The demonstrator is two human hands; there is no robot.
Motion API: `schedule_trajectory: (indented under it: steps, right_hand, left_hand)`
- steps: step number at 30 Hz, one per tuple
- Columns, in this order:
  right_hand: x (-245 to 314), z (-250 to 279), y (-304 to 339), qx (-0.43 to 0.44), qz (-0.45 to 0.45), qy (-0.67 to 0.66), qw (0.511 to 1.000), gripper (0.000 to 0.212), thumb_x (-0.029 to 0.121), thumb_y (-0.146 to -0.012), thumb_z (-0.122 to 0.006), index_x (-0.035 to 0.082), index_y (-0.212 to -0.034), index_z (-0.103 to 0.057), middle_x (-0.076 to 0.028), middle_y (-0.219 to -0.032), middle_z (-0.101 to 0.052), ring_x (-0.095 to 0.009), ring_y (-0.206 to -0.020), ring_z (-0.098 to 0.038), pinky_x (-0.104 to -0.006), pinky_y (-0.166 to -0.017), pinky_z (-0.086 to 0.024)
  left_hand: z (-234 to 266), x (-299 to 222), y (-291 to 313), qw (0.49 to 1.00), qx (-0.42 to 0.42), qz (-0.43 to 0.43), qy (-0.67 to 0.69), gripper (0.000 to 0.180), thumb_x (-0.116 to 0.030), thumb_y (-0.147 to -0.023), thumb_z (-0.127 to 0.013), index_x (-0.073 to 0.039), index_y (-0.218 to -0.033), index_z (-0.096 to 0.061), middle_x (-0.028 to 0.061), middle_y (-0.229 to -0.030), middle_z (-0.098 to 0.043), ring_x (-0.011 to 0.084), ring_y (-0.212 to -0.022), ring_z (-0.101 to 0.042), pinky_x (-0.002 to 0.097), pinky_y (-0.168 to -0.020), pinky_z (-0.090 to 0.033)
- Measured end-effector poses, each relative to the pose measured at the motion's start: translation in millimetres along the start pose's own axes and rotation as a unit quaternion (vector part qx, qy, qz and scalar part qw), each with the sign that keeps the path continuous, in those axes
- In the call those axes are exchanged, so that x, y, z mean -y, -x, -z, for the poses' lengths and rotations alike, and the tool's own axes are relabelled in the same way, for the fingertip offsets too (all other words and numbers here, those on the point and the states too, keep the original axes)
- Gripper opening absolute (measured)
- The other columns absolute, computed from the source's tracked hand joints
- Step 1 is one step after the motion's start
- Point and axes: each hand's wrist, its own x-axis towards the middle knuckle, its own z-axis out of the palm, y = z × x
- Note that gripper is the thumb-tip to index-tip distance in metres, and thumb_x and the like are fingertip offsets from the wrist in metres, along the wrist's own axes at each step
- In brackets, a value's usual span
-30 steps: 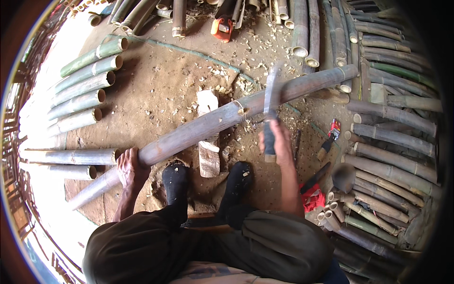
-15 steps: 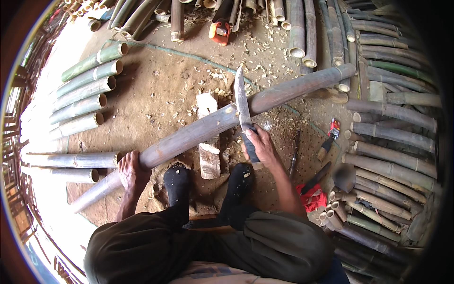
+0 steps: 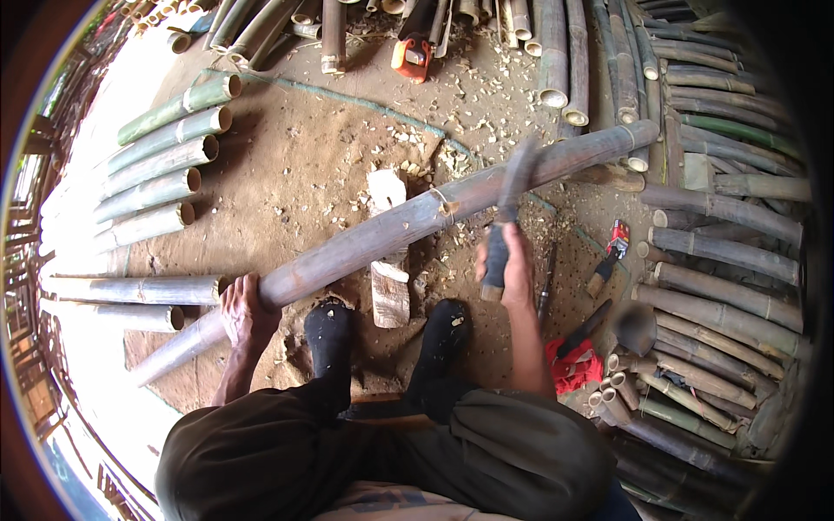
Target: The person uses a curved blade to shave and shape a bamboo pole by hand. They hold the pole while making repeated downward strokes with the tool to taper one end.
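Observation:
A long grey-brown bamboo pole [image 3: 360, 246] lies slantwise before me, its far end up to the right. Under its middle is a pale, chipped wooden block [image 3: 389, 293]. My left hand [image 3: 247, 311] is wrapped round the pole's lower left part. In my right hand [image 3: 516, 271] is a large knife [image 3: 518, 174], gripped by its dark wrapped handle. The blade points up and away, blurred by motion, right of a notched node [image 3: 444, 207] on the pole. Whether the blade touches the pole I cannot tell.
Cut bamboo lengths [image 3: 165, 182] lie at the left, and more bamboo [image 3: 725, 243] is stacked at the right. An orange-handled saw [image 3: 411, 59] lies at the far side. Near my right arm are a red cloth [image 3: 573, 365] and several tools. Wood chips litter the ground between my socked feet [image 3: 328, 334] and the saw.
My right hand has moved right with the knife, whose blade has left the node and tilted rightward. A cut mark now shows at the node. My left hand keeps its hold.

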Motion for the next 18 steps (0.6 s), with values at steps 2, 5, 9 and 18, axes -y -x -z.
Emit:
schedule_trajectory:
  steps: [2,5,9,18]
  right_hand:
    - [-11,-7,1,-0.032,-0.006,-0.015,0.999,0.033,0.042,-0.111,-0.057,0.009,-0.117,-0.059,-0.005,-0.076,-0.066,-0.013,-0.054,-0.064,-0.0309,-0.045,-0.056]
    - [-26,-21,5,0.153,-0.087,0.140,0.975,0.033,0.038,-0.111,-0.058,0.007,-0.124,-0.059,-0.006,-0.077,-0.067,-0.014,-0.054,-0.064,-0.0303,-0.048,-0.057]
    - [-21,-34,9,0.161,-0.058,0.088,0.981,0.035,0.040,-0.111,-0.059,0.007,-0.121,-0.059,-0.006,-0.075,-0.066,-0.014,-0.052,-0.062,-0.0300,-0.046,-0.055]
    - [-8,-20,9,-0.068,-0.026,-0.077,0.994,0.047,0.053,-0.111,-0.052,0.007,-0.109,-0.057,-0.007,-0.072,-0.064,-0.018,-0.050,-0.062,-0.0335,-0.044,-0.053]
  left_hand:
    - [0,-1,3,1.000,-0.004,0.005,0.008,0.036,-0.011,-0.075,-0.070,-0.006,-0.110,-0.061,0.0156,-0.096,-0.065,0.0395,-0.093,-0.064,0.0519,-0.091,-0.048]
    - [-1,1,1,1.000,0.003,0.008,0.012,0.036,-0.011,-0.075,-0.070,-0.006,-0.110,-0.061,0.0159,-0.095,-0.065,0.0395,-0.094,-0.064,0.0517,-0.092,-0.048]
    - [2,0,1,0.999,0.014,0.020,0.025,0.035,-0.011,-0.076,-0.069,-0.006,-0.109,-0.061,0.0159,-0.095,-0.065,0.0395,-0.094,-0.064,0.0516,-0.092,-0.048]
    - [3,2,1,1.000,0.016,0.009,0.022,0.035,-0.011,-0.076,-0.068,-0.006,-0.110,-0.061,0.0161,-0.097,-0.065,0.0395,-0.095,-0.064,0.0515,-0.091,-0.048]
